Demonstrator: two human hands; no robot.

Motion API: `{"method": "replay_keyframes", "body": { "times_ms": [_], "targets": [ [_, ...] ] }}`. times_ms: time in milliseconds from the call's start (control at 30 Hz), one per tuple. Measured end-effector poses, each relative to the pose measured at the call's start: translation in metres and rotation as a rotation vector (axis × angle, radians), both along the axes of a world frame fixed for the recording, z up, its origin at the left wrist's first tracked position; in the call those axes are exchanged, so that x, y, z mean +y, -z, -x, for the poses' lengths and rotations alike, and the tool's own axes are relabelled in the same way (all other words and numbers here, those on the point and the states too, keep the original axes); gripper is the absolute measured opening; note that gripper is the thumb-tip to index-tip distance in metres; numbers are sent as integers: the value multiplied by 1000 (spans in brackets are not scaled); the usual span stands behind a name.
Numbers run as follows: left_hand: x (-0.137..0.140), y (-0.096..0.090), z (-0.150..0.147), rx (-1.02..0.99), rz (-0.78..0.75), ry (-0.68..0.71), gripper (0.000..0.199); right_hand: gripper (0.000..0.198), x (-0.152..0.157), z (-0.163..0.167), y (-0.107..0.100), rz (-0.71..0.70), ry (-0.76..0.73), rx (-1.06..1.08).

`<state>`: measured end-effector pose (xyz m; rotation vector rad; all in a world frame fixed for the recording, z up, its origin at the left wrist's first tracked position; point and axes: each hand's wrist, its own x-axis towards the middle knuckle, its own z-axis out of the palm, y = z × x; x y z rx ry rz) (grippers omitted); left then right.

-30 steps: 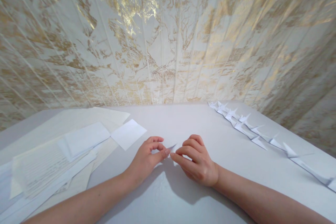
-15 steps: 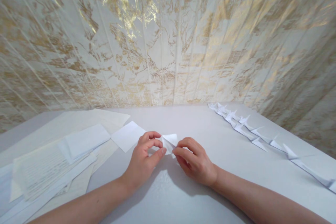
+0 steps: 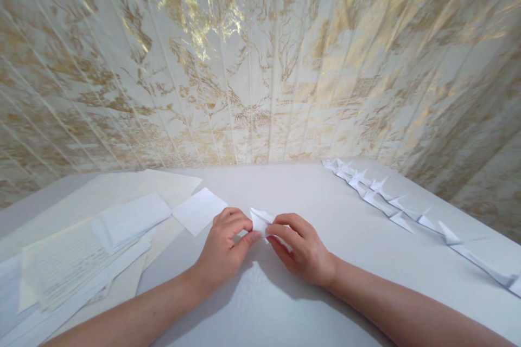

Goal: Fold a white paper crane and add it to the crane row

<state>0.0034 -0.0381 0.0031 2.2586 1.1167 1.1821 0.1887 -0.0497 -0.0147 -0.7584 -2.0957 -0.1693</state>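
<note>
The loose white square sheet (image 3: pixel 198 212) is lying on the white table (image 3: pixel 280 184) as the landmark. Just to its right and slightly nearer the person, a small folded piece of white paper (image 3: pixel 259 221) is showing between two bare hands; whether it is touching the tabletop, I cannot tell. The left hand (image 3: pixel 228 244), sitting right beside the square sheet, is pinching the folded piece's left side narrowly between thumb and fingers. The right hand (image 3: pixel 303 249), farther to the right of the square sheet, is gripping the other side, its fingers curling close together; the exact thumb contact is hard to see.

To the left of the square sheet, a stack of white paper (image 3: pixel 136 218) is resting with its corner close by, and farther left, printed pages (image 3: pixel 67 265) are spreading out. Well to the right of it, pointed white origami figures (image 3: pixel 401 221) are standing in rows. Behind it, a gold-patterned backdrop (image 3: pixel 260 76) is rising.
</note>
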Motion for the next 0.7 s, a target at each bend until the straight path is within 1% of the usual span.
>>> {"method": "replay_keyframes", "body": {
  "times_ms": [67, 133, 233, 300, 400, 533, 600, 700],
  "targets": [
    [-1, -3, -2, -57, 131, -16, 16, 14, 0, 0, 0, 17, -6, 6],
    [-1, -5, -5, -143, 324, -31, 14, 14, 1, 0, 1, 38, -23, 21],
    [-2, -5, -9, -343, 625, -23, 14, 15, 2, 0, 3, 78, -42, 75],
    [-3, -3, -11, -481, 736, -12, 14, 15, 3, 1, 4, 104, -49, 112],
    [-3, -2, -14, -618, 823, -2, 19, 16, 3, 2, 4, 131, -47, 140],
    [-2, -2, -16, -692, 869, 2, 23, 15, 2, 3, 2, 141, -41, 128],
    [-2, -2, -15, -729, 876, 16, 24, 15, 2, 3, 1, 127, -42, 109],
    [-2, -3, -14, -789, 887, 26, 31, 15, 1, 2, 0, 64, -41, 48]
  ]
}}
